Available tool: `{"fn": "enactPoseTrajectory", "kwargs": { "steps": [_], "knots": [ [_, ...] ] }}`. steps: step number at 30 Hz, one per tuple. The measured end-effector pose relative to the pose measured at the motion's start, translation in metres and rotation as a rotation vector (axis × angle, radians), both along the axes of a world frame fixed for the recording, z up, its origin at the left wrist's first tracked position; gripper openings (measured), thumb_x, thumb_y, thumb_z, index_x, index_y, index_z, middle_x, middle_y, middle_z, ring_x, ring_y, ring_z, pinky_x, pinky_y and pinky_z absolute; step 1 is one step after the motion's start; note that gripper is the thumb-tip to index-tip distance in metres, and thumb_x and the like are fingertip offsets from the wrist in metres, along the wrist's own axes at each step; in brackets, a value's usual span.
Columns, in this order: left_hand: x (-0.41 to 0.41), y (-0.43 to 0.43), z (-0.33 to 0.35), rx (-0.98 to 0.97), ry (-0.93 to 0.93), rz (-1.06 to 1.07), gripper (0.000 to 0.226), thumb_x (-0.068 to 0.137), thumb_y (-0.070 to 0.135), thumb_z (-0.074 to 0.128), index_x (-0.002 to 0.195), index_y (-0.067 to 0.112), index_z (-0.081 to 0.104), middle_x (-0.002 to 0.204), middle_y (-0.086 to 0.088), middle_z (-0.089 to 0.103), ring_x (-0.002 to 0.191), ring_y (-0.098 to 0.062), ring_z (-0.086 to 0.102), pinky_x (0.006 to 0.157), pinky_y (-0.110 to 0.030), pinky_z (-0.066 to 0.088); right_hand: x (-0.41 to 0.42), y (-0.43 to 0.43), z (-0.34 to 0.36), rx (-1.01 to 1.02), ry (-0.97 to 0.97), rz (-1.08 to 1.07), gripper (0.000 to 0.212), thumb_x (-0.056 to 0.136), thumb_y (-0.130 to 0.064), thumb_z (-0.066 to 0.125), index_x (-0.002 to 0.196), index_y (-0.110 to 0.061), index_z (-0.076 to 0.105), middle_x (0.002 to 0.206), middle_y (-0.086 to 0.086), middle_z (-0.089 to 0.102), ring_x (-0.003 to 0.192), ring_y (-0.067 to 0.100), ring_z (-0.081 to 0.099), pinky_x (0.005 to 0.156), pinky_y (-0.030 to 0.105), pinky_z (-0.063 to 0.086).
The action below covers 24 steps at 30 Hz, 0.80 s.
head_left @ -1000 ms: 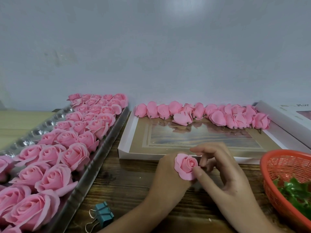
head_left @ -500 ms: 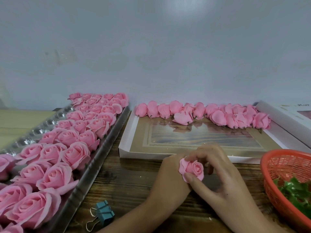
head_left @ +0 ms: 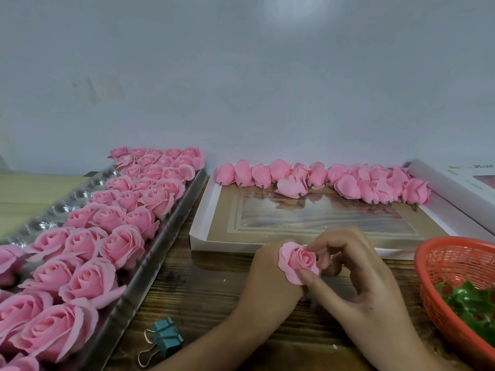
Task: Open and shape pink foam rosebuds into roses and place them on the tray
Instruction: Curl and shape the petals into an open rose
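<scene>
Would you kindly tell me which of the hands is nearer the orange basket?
Right. The right hand lies just left of the orange basket; the left hand holds the rose farther left, beyond the right hand.

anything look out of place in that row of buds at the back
One rosebud lies forward of the row of rosebuds on the white box, petals loose and tipped sideways. Nothing else stands out.
</scene>
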<state>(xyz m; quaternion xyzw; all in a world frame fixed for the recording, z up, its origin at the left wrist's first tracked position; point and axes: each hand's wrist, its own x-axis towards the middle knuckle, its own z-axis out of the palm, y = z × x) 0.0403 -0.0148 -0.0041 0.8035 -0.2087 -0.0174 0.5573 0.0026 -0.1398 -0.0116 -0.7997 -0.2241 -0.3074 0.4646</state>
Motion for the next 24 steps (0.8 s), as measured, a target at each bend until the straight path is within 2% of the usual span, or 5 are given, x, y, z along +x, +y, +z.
{"fn": "enactPoseTrajectory", "kwargs": {
  "steps": [2,4,11,22,24],
  "knots": [
    [-0.002,0.001,0.000,-0.032,0.065,0.002,0.018,0.088,-0.010,0.051,0.081,0.005,0.060,0.084,0.004,0.058,0.078,0.014,0.058,0.062,-0.012,0.043,0.000,0.000,0.000,0.013,-0.014,0.001,0.016,0.084,-0.027,0.071,0.097,-0.027,0.062,0.089,-0.011,0.056,0.078,0.014,0.055,0.066,0.019,0.042],
    [-0.003,0.002,0.000,-0.051,0.015,0.037,0.026,0.084,-0.009,0.058,0.072,0.013,0.052,0.072,0.014,0.050,0.064,0.022,0.052,0.058,-0.005,0.041,0.000,-0.001,0.000,0.022,-0.014,0.000,0.017,0.084,-0.027,0.071,0.098,-0.029,0.061,0.090,-0.010,0.057,0.079,0.013,0.056,0.067,0.016,0.041],
    [0.004,0.003,-0.003,-0.044,-0.103,0.026,0.026,0.080,0.003,0.067,0.063,0.015,0.052,0.057,0.009,0.045,0.052,0.000,0.041,0.053,-0.010,0.034,0.004,-0.001,-0.002,0.009,0.051,0.003,0.031,0.078,-0.018,0.075,0.099,-0.034,0.060,0.086,-0.005,0.059,0.081,0.013,0.059,0.068,0.016,0.041],
    [0.004,0.005,-0.007,-0.081,-0.077,0.043,0.037,0.077,-0.008,0.066,0.056,0.021,0.055,0.051,0.014,0.055,0.056,0.003,0.052,0.053,-0.008,0.039,0.002,-0.002,-0.004,0.052,0.156,0.022,0.036,0.072,-0.026,0.078,0.101,-0.033,0.059,0.086,-0.006,0.058,0.080,0.015,0.060,0.070,0.016,0.043],
    [0.004,0.002,-0.008,-0.111,-0.025,-0.013,0.020,0.081,-0.011,0.061,0.067,0.004,0.063,0.065,0.008,0.063,0.067,0.000,0.058,0.055,-0.014,0.043,0.001,0.000,-0.002,0.001,0.102,-0.002,0.037,0.074,-0.034,0.075,0.106,-0.033,0.058,0.096,-0.006,0.058,0.087,0.015,0.058,0.072,0.017,0.042]
  ]
}}
